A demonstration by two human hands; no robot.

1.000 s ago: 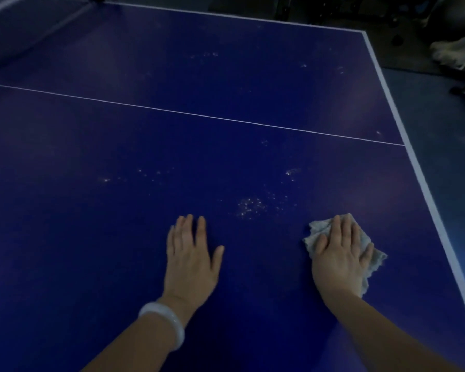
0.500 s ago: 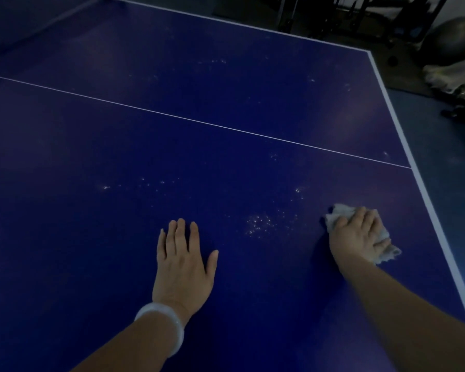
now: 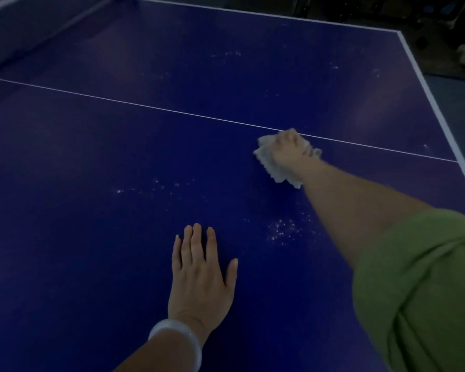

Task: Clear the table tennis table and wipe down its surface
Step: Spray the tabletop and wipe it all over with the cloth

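Wiping is underway: the right hand [image 3: 289,149] clutches the cloth [image 3: 275,170] near the table's [image 3: 91,264] right edge, left hand [image 3: 200,277] flat and released, specks [image 3: 282,229] seemingly next.

Dim indoor games or recreation room. Blue table tennis surface [image 3: 172,130] with white centre line [image 3: 145,107] and white edge border [image 3: 438,108]; dark clutter [image 3: 440,12] beyond far corner, too dim to identify.

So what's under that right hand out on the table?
A pale cloth lies under the right hand, its edges showing on the blue table. The surface beneath it is hidden.
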